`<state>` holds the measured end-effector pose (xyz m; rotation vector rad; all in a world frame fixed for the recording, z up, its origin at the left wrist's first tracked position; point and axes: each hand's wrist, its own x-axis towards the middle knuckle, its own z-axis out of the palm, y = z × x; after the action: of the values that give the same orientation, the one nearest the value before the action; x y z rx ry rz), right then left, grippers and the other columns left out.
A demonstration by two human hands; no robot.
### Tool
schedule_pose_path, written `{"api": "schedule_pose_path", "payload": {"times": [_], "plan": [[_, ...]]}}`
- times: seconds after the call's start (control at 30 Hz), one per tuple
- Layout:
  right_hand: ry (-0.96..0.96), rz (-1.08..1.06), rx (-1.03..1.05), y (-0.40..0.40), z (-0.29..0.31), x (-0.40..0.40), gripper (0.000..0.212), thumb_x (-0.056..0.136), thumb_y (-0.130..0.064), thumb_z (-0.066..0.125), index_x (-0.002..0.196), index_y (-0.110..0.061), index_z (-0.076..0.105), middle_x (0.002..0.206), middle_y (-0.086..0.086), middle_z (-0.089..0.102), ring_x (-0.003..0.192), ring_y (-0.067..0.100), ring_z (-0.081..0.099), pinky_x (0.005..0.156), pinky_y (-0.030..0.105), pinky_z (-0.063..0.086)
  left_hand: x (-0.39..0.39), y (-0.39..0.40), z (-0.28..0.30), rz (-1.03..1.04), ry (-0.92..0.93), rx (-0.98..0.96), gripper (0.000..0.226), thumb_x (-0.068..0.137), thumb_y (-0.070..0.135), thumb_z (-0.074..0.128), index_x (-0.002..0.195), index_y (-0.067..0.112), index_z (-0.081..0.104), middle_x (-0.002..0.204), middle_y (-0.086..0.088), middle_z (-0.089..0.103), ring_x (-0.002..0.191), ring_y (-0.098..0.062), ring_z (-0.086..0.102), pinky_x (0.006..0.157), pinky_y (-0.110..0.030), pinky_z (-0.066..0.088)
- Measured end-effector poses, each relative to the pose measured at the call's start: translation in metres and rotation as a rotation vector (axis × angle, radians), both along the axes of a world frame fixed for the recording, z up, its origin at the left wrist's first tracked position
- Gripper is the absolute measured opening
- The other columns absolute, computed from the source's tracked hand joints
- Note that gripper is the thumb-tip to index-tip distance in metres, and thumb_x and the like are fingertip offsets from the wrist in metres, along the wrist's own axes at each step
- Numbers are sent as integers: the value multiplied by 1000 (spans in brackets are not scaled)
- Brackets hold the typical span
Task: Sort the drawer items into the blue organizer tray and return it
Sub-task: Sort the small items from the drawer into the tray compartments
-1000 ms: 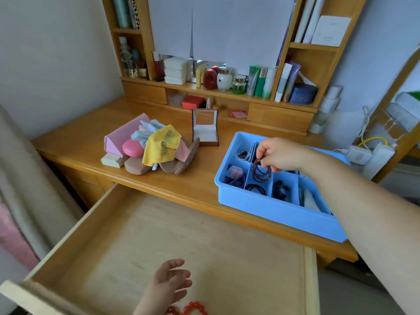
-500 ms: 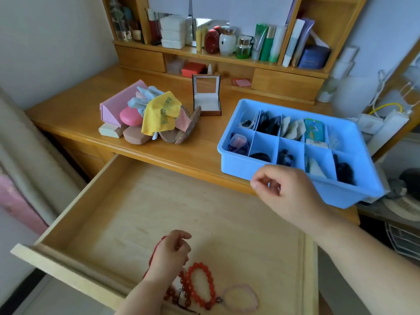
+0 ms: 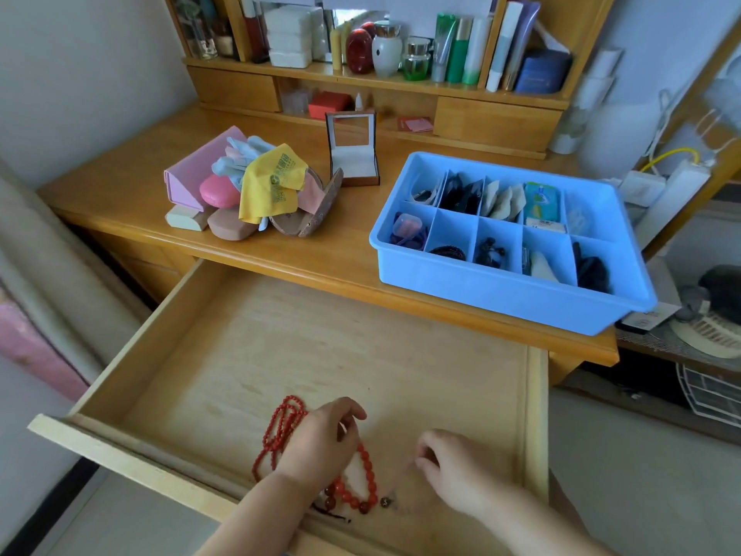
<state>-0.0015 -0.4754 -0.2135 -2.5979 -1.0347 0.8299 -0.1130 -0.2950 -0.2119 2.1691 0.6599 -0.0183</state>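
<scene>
**Drawer inventory: both hands among the beads**

Head view, one entry per item.

1. Open drawer (image 3: pixel 280 355), wooden, fills the lower half of my view, from 7 to 5 o'clock.
2. Left hand (image 3: pixel 320 443), at 6 o'clock near the drawer's front edge, fingers curled down over red bead strings (image 3: pixel 280 427). I cannot tell whether it grips them or only rests on them.
3. A bracelet of larger red beads (image 3: pixel 367 479) lies just right of that hand, partly under it.
4. Right hand (image 3: pixel 453 471), at 5 o'clock, fingers curled with thumb and forefinger drawn close. The spot is blurred, so I cannot tell what, if anything, it pinches.
5. Blue organizer tray (image 3: pixel 501 294), on the desk (image 3: pixel 341 258) at 2 o'clock, well apart from both hands. Its compartments hold dark hair ties, small packets and a clear pink case.
6. Pile at 11 o'clock on the desk: pink case (image 3: pixel 196 170), yellow cloth (image 3: pixel 272 182), several compacts.
7. Open jewellery box (image 3: pixel 353 150), upright lid, at 12 o'clock behind the pile.
</scene>
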Motion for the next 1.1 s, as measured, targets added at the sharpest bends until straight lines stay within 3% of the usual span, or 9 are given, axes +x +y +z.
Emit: {"api": "schedule_pose_path", "payload": {"times": [0.1,0.2,0.47,0.63,0.73,0.83,0.93,1.0,1.1], "plan": [[283,-81,165,5,16,4,16,95,-29,48,80,-33,47,83,-11,67,67,2,54,61,22,41,5,-19,9,-153,17,-154,31,76,14,54,94,38,61,90,15,65,77,0,59,69,-15,49],[363,-119,282,13,27,8,15,96,-24,49,81,-27,51,76,-3,67,58,6,55,55,22,43,11,-36,14,-226,65,-216,18,80,20,55,79,39,57,71,17,60,63,3,52,63,-13,42],[490,-361,477,15,26,17,12,94,-5,49,83,-9,51,61,-8,59,50,3,51,54,20,43,-10,26,2,-68,265,425,36,87,26,53,123,28,53,125,8,49,116,-13,43,95,-24,40],[654,-413,470,28,9,11,11,95,0,47,87,-6,52,55,-1,53,46,12,48,54,28,48,2,10,-9,-355,440,474,27,86,35,54,109,23,62,117,-1,58,114,-23,49,94,-32,40],[699,-491,428,30,-4,6,11,95,-1,47,90,-8,52,65,1,61,50,12,58,61,32,48,6,8,-9,-300,315,319,25,87,32,53,107,23,64,113,0,62,104,-21,58,85,-29,47],[426,-382,241,25,-15,3,13,94,-11,52,84,-19,53,83,-1,60,58,6,62,59,25,46,4,31,-1,85,195,345,27,90,27,50,116,24,55,118,3,53,101,-16,56,79,-29,50],[-51,-127,42,17,-9,2,6,88,-30,55,93,-33,58,101,-11,51,85,7,59,69,25,47,-8,59,-2,285,436,445,46,88,17,48,132,15,38,129,-5,43,114,-22,50,83,-31,49],[-86,-109,36,17,-2,2,11,88,-35,54,97,-35,60,104,-12,47,90,8,57,70,25,46,-13,70,-5,325,586,325,38,88,16,49,124,8,44,121,-10,50,109,-26,55,79,-31,49],[5,-174,126,20,13,1,6,88,-34,55,84,-37,58,99,-14,55,87,6,56,71,23,45,-13,72,-4,276,488,117,11,90,23,51,87,14,57,86,-3,60,84,-21,62,62,-25,44]]}}
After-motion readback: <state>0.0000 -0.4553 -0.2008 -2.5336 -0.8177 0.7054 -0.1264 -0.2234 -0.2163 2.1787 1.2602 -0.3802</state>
